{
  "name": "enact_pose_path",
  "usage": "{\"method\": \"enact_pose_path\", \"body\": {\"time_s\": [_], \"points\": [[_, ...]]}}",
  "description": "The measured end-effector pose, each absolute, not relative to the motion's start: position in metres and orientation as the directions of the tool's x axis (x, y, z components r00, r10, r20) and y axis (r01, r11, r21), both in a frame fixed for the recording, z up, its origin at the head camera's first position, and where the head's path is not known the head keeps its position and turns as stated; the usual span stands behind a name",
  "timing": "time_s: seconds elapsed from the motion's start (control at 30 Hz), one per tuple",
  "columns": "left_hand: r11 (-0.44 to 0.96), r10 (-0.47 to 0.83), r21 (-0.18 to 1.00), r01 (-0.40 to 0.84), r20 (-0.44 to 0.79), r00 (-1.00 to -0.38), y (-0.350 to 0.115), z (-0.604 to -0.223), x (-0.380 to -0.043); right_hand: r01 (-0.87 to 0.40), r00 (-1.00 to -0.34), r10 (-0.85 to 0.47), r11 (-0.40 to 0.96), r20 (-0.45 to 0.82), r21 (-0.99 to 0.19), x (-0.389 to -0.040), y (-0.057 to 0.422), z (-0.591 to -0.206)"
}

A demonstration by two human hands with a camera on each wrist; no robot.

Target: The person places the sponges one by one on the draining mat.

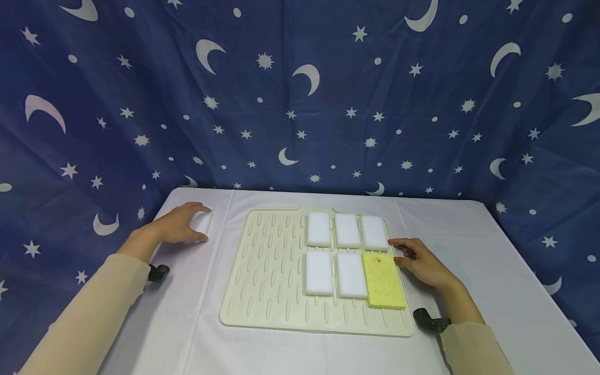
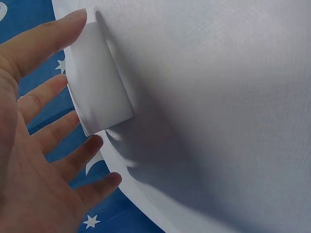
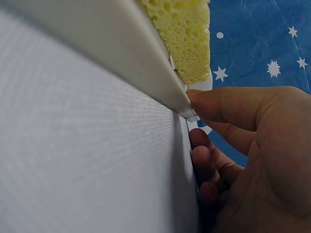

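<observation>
At the table's left side, my left hand (image 1: 180, 225) spreads its thumb and fingers around a white rectangular sponge block (image 2: 99, 80). In the left wrist view the thumb tip is at one end of the block and the fingers are extended along its far side; firm contact cannot be made out. My right hand (image 1: 424, 263) is at the right edge of a cream ridged mat (image 1: 264, 271), its thumb tip by the rim and its other fingers loosely bent. Beside that hand, a yellow sponge (image 1: 384, 281) lies on the mat, below a white sponge block (image 1: 374, 233).
Several more white blocks, such as the white block (image 1: 319, 272), lie in two rows on the mat's right half. A white cloth covers the table (image 1: 469, 239). A blue curtain (image 1: 328, 156) with moons and stars hangs behind and at the sides.
</observation>
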State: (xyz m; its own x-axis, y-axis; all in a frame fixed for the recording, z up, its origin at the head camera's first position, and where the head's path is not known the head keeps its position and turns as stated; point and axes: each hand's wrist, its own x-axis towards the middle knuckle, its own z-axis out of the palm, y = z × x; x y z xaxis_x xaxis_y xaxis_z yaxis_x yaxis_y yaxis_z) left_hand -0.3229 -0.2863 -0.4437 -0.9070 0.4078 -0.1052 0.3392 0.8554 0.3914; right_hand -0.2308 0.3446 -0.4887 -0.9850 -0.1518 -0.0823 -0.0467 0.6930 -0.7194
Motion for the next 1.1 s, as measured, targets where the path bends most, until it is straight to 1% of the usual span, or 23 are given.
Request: {"method": "enact_pose_path", "body": {"time_s": [0.4,0.87,1.1], "points": [[0.858,0.384,0.415,0.303,-0.126,-0.915,-0.286,-0.446,-0.325,-0.05,-0.986,-0.148,0.701,-0.076,-0.711,-0.231,0.346,-0.491],[0.862,0.376,0.404,0.307,-0.104,-0.921,-0.287,-0.439,-0.322,-0.061,-0.985,-0.156,0.696,-0.067,-0.715,-0.233,0.345,-0.491],[0.866,0.379,0.389,0.316,-0.096,-0.92,-0.279,-0.434,-0.319,-0.056,-0.986,-0.151,0.703,-0.071,-0.709,-0.232,0.345,-0.491]]}}
